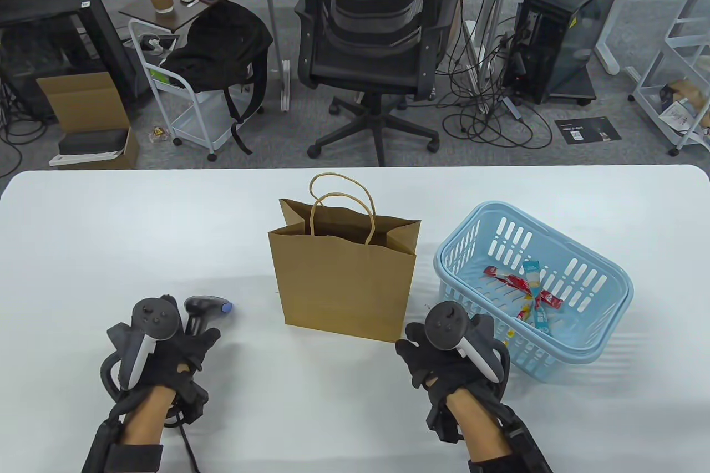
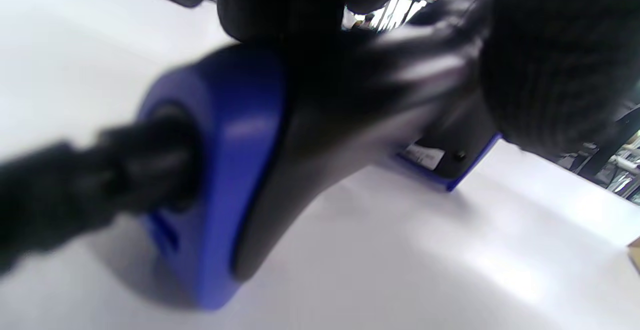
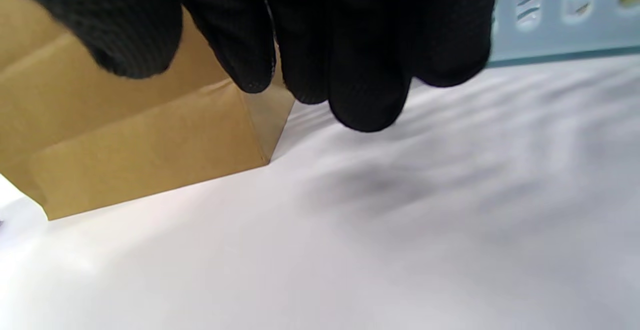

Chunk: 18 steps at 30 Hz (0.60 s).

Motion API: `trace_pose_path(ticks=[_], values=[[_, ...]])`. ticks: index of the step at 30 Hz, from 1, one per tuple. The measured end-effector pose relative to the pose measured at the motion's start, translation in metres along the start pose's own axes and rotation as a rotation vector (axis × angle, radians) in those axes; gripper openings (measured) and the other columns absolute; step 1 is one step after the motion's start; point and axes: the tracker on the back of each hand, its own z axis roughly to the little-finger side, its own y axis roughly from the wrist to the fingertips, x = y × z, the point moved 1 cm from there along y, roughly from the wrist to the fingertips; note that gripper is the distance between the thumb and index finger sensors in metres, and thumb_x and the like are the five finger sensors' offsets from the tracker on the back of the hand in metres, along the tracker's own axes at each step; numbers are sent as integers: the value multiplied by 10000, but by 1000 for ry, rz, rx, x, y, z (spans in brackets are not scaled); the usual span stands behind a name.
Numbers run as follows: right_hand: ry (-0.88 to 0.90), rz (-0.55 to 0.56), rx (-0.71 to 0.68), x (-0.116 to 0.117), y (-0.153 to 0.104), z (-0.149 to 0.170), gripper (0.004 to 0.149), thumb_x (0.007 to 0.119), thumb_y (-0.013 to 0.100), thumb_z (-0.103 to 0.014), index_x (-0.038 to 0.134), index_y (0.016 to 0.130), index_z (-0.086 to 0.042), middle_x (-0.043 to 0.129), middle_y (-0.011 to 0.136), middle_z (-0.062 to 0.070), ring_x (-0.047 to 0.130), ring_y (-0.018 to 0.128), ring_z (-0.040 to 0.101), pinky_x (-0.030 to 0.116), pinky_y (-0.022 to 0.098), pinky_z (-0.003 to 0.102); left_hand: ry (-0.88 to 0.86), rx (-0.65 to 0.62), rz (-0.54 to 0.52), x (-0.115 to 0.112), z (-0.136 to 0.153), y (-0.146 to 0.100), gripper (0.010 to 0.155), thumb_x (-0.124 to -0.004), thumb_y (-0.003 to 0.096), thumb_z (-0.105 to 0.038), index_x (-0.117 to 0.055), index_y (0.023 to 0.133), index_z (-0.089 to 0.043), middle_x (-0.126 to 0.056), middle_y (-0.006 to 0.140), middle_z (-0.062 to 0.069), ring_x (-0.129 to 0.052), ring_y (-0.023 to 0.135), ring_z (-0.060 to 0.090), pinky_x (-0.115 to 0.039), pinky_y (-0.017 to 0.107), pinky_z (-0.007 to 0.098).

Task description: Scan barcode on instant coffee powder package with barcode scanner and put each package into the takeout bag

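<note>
Left hand: lying low near the table, fingers curling forward around something dark.
Right hand: hovering palm-down, fingers hanging loose, holding nothing.

Bright even light, wrist views blurred (close-up)

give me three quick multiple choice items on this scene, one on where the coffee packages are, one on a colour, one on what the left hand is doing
1. Where are the coffee packages?
A. in the takeout bag
B. in the basket
C. on the bare table

2. What colour is the basket?
A. light blue
B. red
C. green

3. What is the left hand doing?
A. lying flat on the table
B. gripping the barcode scanner
C. holding a bag handle

Key: 1 B, the packages lie on the basket floor. 2 A, its walls are pale blue. 3 B, the left wrist view shows its fingers wrapped round the scanner.
</note>
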Motion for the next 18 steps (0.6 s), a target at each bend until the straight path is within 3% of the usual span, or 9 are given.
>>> trace_pose_path(ticks=[5,11,14,18], values=[[1,-37,-20,3,0,-2,566,789,507,-571,805,1006,-304,834,1024,176,960,779,377,804,568,513,-52,30,91,-9,6,11,1098,-1027,212,-718,-553,1095,-270,-785,1061,-64,-785,1004,266,-618,773,517],[0,11,-81,3,-1,-8,561,786,500,-582,829,982,-299,871,991,159,979,760,357,814,561,506,-22,9,34,-11,4,19,1160,-1031,148,-830,-620,1083,-281,-844,1004,-74,-834,922,252,-716,697,483],[2,6,-90,3,-2,-9,559,784,501,-581,828,982,-300,876,987,154,981,758,356,815,561,507,21,28,-5,-14,1,21,1001,-1024,245,-740,-656,1059,-289,-863,963,-88,-850,884,231,-729,678,455],[0,-3,-89,3,-2,-9,558,781,503,-576,826,983,-296,877,985,158,981,758,356,815,561,507,-35,30,47,-18,2,25,691,-943,375,-613,-769,971,-309,-915,814,-115,-891,766,183,-755,639,422]])
